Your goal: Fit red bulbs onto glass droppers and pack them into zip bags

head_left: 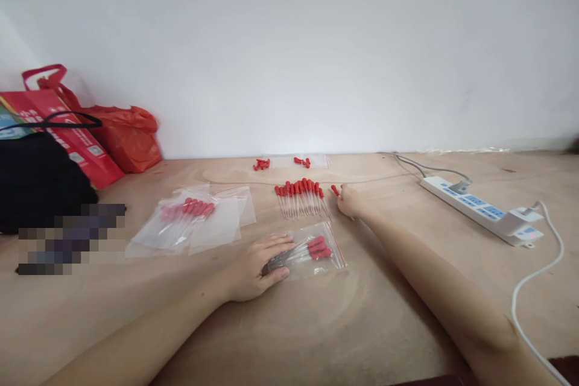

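Note:
Flat on the tabletop, my left hand [259, 262] rests over the lower end of a clear zip bag [335, 241], its fingers stretched out and thumb apart. Inside that bag lie several droppers with red bulbs [319, 248]. To the right of a row of loose droppers [301, 196], my right hand [350, 202] is closed on a single dropper [335, 190]. Its red bulb sticks out past the fingers, which hide most of the tube. The row's droppers lie side by side, red bulbs toward the wall.
Clear zip bags [217, 232], with several droppers [198, 207] in or under them, lie at left. Loose red bulbs [262, 164] lie near the wall beside another clear bag [321, 161]. A power strip [479, 208] with cables is at right; red bags [136, 139] and a black bag [43, 181] stand left.

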A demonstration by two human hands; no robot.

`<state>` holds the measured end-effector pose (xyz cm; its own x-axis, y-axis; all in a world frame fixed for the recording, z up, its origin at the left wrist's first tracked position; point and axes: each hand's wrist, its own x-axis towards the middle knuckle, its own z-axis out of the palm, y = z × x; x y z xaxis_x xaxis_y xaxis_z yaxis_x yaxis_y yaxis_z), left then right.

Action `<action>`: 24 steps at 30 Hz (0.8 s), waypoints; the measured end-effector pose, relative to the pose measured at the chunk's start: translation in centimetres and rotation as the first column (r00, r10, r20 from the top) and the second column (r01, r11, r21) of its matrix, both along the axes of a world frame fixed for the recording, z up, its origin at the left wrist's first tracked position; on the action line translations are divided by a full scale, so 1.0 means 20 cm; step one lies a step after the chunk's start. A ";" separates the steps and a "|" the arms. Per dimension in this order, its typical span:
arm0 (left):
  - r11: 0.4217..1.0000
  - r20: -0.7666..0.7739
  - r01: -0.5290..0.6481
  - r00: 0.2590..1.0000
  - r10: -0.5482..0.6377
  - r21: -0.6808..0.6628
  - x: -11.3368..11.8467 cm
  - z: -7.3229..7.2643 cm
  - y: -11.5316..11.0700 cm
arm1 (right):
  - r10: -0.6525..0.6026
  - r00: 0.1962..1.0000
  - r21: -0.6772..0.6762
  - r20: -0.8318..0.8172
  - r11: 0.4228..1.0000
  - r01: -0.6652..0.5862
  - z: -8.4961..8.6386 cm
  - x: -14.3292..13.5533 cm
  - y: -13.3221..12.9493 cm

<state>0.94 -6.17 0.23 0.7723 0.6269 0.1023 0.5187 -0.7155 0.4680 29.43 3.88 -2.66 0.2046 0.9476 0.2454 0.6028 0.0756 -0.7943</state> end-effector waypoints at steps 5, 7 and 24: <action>1.000 -0.017 -0.008 1.000 0.008 -0.005 0.00 0.00 0.00 | 0.010 0.981 0.000 -0.192 1.000 -0.010 0.03 0.07 -0.19; 1.000 -0.024 -0.005 1.000 0.005 -0.004 0.00 0.00 0.00 | 0.001 0.918 0.019 -0.397 1.000 0.007 0.03 0.05 -0.28; 0.999 -0.039 -0.041 0.998 0.042 0.014 -0.01 -0.02 0.01 | 0.167 0.790 -0.008 -0.590 0.977 -0.212 0.00 -0.20 -0.50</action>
